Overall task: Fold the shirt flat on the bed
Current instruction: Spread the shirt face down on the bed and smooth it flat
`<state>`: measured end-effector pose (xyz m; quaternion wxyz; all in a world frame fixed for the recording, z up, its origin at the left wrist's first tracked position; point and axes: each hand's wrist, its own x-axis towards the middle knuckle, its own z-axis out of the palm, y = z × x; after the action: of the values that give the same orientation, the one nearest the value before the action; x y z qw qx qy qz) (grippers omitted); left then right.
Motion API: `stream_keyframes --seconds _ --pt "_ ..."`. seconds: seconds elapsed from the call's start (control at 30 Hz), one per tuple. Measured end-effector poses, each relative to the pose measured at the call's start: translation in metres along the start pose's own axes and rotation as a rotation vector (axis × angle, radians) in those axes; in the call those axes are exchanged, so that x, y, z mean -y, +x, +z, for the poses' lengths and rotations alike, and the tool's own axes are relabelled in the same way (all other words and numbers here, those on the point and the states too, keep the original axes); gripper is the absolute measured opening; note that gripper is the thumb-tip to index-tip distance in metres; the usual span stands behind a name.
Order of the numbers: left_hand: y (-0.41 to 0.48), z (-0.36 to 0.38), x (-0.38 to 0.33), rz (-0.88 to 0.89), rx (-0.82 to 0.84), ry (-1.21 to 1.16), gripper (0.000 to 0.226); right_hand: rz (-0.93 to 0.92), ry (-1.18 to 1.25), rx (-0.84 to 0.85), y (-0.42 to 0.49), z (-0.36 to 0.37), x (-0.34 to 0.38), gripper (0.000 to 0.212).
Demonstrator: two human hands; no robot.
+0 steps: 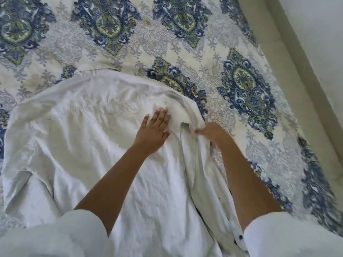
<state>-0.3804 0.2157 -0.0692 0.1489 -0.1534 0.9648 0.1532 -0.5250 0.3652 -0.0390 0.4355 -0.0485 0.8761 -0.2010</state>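
A white shirt [78,138] lies spread back-up on the bed, its collar end far from me and its wrinkled body running toward me. My left hand [154,130] rests flat on the cloth near the right shoulder, fingers apart. Just to its right, my right hand [209,131] pinches the shirt's right edge at the shoulder, where the fabric bunches into a fold. A folded strip of the shirt with dark buttons runs down along my right forearm.
The bed wears a cream cover [185,49] patterned with blue and green medallions. The bed's right edge [289,75] runs diagonally, with pale floor or wall beyond it. My white sleeves fill the lower corners.
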Motion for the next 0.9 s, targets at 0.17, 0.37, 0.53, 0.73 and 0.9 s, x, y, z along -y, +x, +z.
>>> stream_keyframes --seconds 0.17,0.37,0.53,0.73,0.9 --pt "0.021 -0.011 0.005 -0.102 0.048 -0.044 0.06 0.025 -0.015 -0.191 0.008 -0.014 -0.023 0.032" --pt "0.074 -0.053 0.032 -0.183 -0.096 -0.194 0.056 -0.193 0.057 -0.687 0.043 -0.087 0.029 0.024" --pt "0.101 -0.061 0.058 -0.16 0.078 -0.047 0.055 -0.185 -0.011 -0.468 0.074 -0.1 0.053 0.047" --pt "0.079 -0.048 0.051 -0.165 -0.021 -0.051 0.053 -0.161 -0.212 -0.693 0.056 -0.046 0.031 0.05" --pt "0.028 -0.024 0.023 -0.102 -0.101 -0.043 0.056 -0.698 -0.317 -0.71 0.006 0.038 0.036 0.042"
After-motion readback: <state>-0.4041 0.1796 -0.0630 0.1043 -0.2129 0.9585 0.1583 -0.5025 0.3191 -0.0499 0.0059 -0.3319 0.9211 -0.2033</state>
